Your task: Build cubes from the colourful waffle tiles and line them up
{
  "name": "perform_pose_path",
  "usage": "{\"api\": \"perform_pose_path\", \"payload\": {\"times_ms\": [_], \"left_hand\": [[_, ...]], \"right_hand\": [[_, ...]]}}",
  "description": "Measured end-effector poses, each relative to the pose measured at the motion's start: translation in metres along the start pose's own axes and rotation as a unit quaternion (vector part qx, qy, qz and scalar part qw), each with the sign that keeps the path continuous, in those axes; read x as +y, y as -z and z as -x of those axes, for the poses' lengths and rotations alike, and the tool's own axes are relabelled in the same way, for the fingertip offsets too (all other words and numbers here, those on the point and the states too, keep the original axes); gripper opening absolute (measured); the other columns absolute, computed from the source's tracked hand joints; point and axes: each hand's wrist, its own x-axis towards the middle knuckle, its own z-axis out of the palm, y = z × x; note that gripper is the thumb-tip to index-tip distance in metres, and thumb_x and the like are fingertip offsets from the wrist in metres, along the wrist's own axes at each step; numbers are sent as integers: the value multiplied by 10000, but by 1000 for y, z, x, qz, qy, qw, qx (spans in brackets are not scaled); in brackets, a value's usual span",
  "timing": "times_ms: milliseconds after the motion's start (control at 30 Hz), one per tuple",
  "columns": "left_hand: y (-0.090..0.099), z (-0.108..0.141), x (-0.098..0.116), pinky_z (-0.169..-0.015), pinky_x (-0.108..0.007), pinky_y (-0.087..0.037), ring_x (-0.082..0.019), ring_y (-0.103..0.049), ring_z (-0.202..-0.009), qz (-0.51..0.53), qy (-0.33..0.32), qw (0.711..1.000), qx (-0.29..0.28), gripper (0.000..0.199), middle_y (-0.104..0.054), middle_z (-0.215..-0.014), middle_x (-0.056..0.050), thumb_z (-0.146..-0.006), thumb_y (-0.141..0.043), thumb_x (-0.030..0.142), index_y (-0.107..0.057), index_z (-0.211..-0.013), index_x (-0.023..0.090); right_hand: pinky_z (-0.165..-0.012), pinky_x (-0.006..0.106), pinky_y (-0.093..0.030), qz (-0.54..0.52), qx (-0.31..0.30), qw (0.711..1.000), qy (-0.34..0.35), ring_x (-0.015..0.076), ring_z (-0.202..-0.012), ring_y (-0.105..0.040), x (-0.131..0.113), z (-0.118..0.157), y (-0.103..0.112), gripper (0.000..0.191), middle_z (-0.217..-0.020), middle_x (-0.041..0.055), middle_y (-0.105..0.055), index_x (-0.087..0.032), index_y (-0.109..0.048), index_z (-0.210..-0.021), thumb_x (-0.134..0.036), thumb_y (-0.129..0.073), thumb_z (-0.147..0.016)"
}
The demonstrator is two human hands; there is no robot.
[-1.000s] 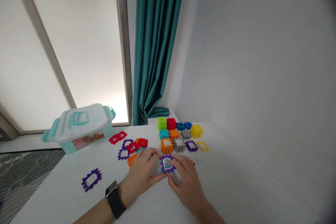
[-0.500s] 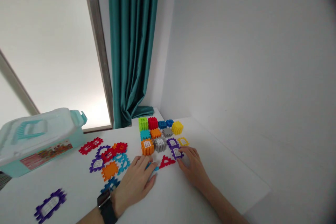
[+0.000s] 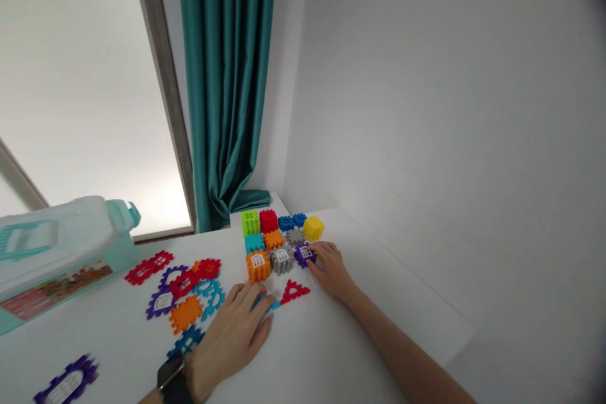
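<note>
On the white table, a grid of interlocking plastic cubes (image 3: 279,243) stands in several colours. My right hand (image 3: 331,269) reaches the grid's front right corner, its fingertips gripping a small purple window block (image 3: 304,255) beside a grey cube (image 3: 282,260). My left hand (image 3: 227,338), with a black watch (image 3: 170,379) on the wrist, curls over a light blue plastic piece (image 3: 264,304), mostly hidden under the fingers. A red triangular piece (image 3: 294,292) lies flat between my hands.
A pale teal lidded storage box (image 3: 61,259) stands at the left. Flat red, purple, orange and blue pieces (image 3: 184,293) lie loose left of the grid. A white wall rises along the table's right side, and a teal curtain (image 3: 227,76) hangs behind.
My right hand has moved forward to the grid's front right corner, and the purple pieces now form a small block there. My left hand stays near the blue piece. The head view has turned left.
</note>
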Motion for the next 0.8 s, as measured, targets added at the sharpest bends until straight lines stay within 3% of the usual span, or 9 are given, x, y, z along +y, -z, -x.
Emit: {"api": "perform_pose_path", "payload": {"times_ms": [800], "left_hand": [[1, 1, 1, -933, -469, -488, -289, -575, -1068, 9, 4, 1000, -12, 331, -623, -1163, -93, -920, -529, 159, -577, -1241, 218]], "right_hand": [[-1035, 469, -404, 2, -30, 999, -26, 275, -1194, -571, 2, 1, 0, 264, -1218, 64, -703, -258, -682, -1109, -224, -616, -855]]}}
